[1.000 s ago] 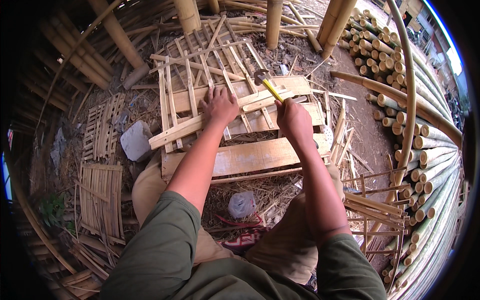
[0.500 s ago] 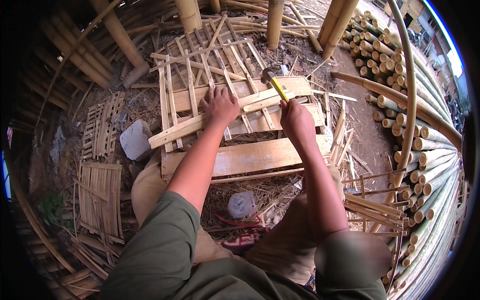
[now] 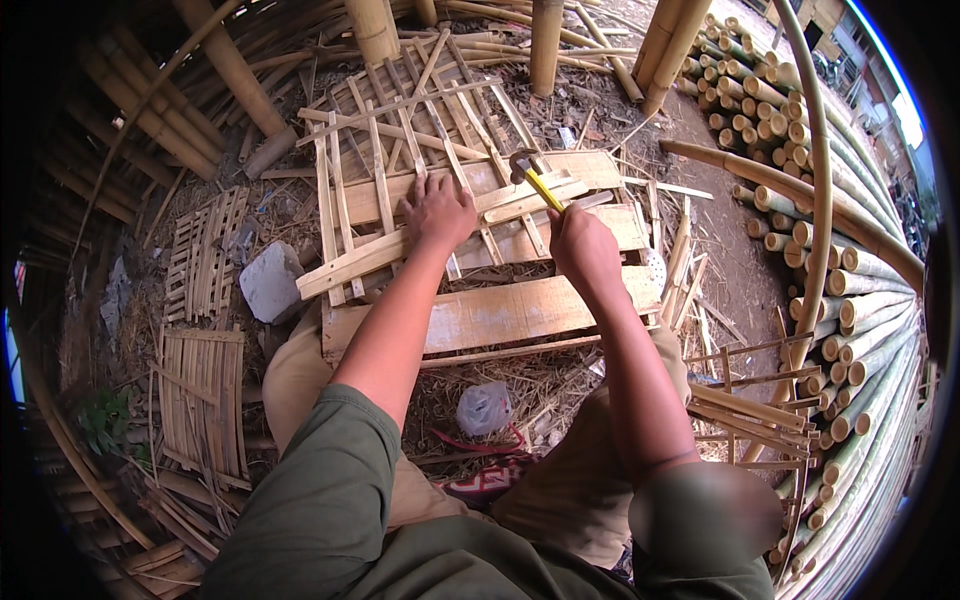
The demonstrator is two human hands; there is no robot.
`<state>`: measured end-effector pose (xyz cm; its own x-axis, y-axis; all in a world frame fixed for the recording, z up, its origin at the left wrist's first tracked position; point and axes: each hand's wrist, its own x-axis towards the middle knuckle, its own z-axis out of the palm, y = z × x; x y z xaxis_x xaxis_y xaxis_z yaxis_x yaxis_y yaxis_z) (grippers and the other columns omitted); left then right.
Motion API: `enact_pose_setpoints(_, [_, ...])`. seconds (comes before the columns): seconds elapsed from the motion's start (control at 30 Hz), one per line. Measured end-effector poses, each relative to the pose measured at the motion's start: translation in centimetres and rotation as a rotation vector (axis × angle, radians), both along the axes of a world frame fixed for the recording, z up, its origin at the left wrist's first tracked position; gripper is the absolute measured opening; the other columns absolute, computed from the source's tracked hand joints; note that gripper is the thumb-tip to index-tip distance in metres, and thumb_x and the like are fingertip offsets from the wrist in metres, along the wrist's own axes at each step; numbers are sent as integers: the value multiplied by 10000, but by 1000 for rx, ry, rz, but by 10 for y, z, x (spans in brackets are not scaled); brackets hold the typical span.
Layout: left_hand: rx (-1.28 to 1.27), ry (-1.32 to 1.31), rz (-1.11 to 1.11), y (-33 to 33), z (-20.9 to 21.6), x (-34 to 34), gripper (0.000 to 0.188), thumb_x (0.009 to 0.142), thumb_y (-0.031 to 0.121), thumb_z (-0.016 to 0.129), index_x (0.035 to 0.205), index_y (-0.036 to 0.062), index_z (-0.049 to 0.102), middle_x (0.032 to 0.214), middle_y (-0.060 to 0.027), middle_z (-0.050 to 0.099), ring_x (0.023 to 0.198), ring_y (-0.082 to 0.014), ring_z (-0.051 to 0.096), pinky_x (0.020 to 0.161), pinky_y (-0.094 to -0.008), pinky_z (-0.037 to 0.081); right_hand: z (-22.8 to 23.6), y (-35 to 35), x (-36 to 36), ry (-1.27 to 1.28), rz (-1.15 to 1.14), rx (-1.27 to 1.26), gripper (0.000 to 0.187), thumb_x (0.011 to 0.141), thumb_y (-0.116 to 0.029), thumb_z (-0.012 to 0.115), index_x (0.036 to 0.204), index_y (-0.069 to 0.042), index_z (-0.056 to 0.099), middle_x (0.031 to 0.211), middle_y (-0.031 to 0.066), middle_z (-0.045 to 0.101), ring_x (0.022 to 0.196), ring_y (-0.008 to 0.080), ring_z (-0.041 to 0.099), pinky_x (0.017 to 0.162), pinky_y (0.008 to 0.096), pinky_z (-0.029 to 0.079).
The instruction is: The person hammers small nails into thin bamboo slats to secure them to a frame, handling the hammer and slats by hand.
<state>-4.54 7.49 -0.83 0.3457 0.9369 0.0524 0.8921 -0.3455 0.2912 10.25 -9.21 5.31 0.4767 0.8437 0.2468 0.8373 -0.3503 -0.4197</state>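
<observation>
A lattice of thin bamboo slats lies in front of me, its near part over flat wooden boards. My left hand rests on it, fingers spread and pressing down by the upper end of a wider slat that runs diagonally across. In my right hand is a hammer with a yellow handle. The hammer's dark head is over the right part of the lattice, near short overlapping slats; whether it touches them I cannot tell.
A pale concrete block sits left of the boards. Finished-looking slat panels lie farther left. Stacked bamboo poles line the right side, and upright bamboo posts stand beyond the lattice. A clear plastic bag lies between my legs.
My right hand and the hammer have shifted slightly left, and the hammer head has come down a little toward the slats. My left hand stays in place.
</observation>
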Motion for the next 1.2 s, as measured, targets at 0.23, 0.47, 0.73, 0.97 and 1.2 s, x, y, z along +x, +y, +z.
enact_pose_setpoints(0.23, [0, -8, -2, -6, 8, 2, 544, 986, 390, 412, 1442, 98, 452, 1561, -110, 364, 1491, -287, 237, 1178, -611, 175, -1, 5, -3, -3, -67, 273, 377, 1016, -333, 505, 823, -11, 535, 664, 258, 631, 599, 446, 628, 550, 545, 480])
enact_pose_setpoints(0.47, [38, -35, 3, -3, -2, -2, 535, 972, 377, 437, 1418, 85, 477, 1536, -117, 402, 1482, -294, 260, 1164, -613, 211, 10, 2, -5, -4, -67, 55, 386, 1007, -307, 511, 801, 11, 581, 700, 265, 645, 674, 458, 647, 621, 539, 507])
enact_pose_setpoints(0.73, [58, -64, -3, -4, -2, 0, 525, 973, 370, 442, 1408, 80, 486, 1531, -132, 408, 1474, -304, 275, 1166, -605, 211, 6, 0, -3, 24, -19, -13, 394, 1005, -316, 508, 823, 23, 594, 734, 265, 655, 708, 462, 651, 651, 535, 517])
enact_pose_setpoints(0.97, [51, -70, -4, -4, 1, 1, 511, 974, 365, 443, 1393, 77, 495, 1516, -137, 422, 1469, -308, 281, 1165, -612, 209, 6, 0, -2, 10, -2, 4, 396, 1003, -314, 508, 816, 22, 602, 727, 261, 655, 695, 457, 650, 639, 534, 516])
enact_pose_setpoints(1.2, [85, -24, 30, -2, -4, 1, 484, 982, 383, 452, 1385, 118, 495, 1515, -91, 430, 1466, -294, 290, 1166, -572, 238, 15, 0, -12, 11, -53, 62, 381, 1014, -316, 504, 832, 13, 567, 688, 251, 643, 654, 460, 635, 599, 536, 500])
